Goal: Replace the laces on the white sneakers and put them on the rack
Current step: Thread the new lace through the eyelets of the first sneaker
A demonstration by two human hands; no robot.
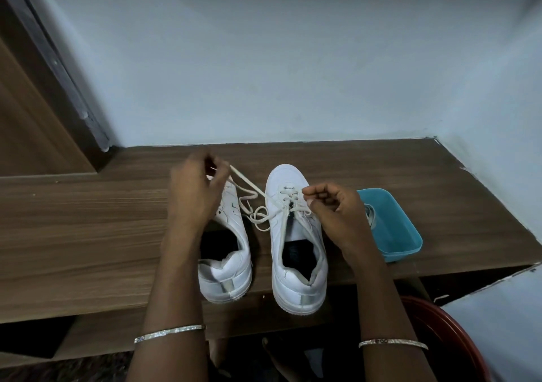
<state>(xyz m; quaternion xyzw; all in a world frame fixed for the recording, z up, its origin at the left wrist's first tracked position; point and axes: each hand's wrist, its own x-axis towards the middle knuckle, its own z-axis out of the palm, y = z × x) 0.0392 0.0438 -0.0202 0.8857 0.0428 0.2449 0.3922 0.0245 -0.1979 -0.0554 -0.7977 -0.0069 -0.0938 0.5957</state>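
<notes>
Things in view, counted

Two white sneakers [227, 264] [296, 279], one lace [252, 197], one blue tub [404, 252], two hands [193, 194] [334, 214], two silver bangles [168, 333] [393, 343].

left hand [195, 189] raised, fingers [218, 173] pinched; right hand [337, 214] fingers curled, pinching

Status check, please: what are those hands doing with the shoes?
Left hand pinches cream flat shoelace end, raised. Right hand pinches it at eyelets of right white sneaker. Nothing blocks.
</notes>
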